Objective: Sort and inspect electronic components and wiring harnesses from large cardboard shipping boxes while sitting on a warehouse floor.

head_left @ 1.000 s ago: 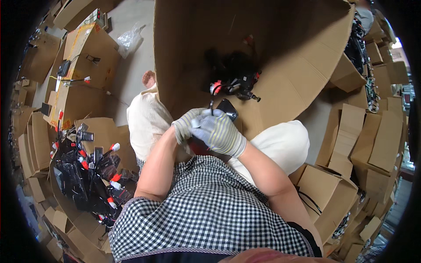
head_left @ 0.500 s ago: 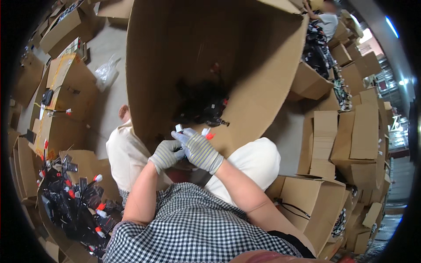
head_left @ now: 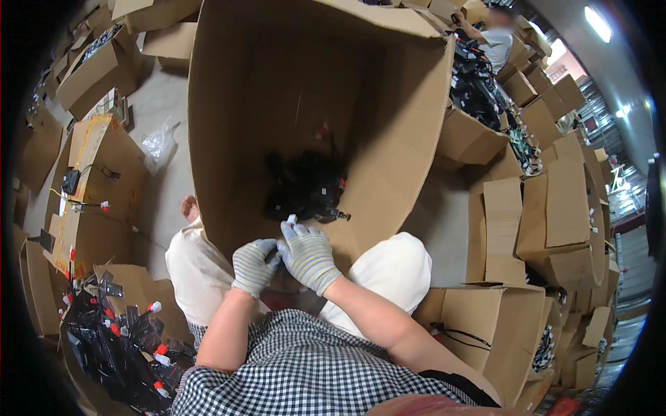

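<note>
White connector (head_left: pixel 292 220): at the fingertips of my right hand (head_left: pixel 310 256), which holds it in a narrow grip. My left hand (head_left: pixel 254 267), just beside the right, has its fingers curled in; cannot tell whether they hold anything. Both wear striped gloves. Ahead of both hands, black parts (head_left: pixel 305 182) lie heaped inside a large cardboard box (head_left: pixel 424 132), its open side toward me. Left of my left hand, near my forearm: bagged black parts (head_left: pixel 104 340) with red and white plugs. Farther right of my right hand: an open carton (head_left: pixel 472 315) with black cable (head_left: pixel 461 337).
</note>
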Demonstrator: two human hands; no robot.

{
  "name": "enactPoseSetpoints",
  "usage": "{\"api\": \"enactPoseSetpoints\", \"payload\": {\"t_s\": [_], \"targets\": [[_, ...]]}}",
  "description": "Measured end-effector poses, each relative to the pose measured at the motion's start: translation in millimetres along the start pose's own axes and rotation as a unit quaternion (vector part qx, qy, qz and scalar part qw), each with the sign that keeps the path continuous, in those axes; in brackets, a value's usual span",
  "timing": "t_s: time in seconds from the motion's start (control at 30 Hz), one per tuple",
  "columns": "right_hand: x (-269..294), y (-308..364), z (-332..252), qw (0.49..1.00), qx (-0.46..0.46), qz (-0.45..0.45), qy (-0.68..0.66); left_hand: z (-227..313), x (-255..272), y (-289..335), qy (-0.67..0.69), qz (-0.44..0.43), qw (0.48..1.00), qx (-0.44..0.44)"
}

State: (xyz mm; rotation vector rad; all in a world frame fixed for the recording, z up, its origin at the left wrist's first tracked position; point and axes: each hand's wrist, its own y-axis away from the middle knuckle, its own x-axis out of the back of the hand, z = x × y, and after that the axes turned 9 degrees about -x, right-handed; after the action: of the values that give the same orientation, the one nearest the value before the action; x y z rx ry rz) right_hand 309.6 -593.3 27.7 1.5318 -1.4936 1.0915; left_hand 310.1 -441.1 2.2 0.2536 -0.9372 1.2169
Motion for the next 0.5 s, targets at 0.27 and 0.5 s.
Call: {"api": "enactPoseSetpoints", "payload": {"t_s": [0.27,0.5], "targets": [[-20.3,2.6,27.0,0.968,0.070,-0.146,-0.194,-5.5,-7.7,9.9,0.114,-0.029,0.993,0.008],[-0.8,1.4,19.5,1.000,-0.006,-0.003,-0.030,18.0,4.1,-7.9,0.389,0.013,0.895,0.219]]}}
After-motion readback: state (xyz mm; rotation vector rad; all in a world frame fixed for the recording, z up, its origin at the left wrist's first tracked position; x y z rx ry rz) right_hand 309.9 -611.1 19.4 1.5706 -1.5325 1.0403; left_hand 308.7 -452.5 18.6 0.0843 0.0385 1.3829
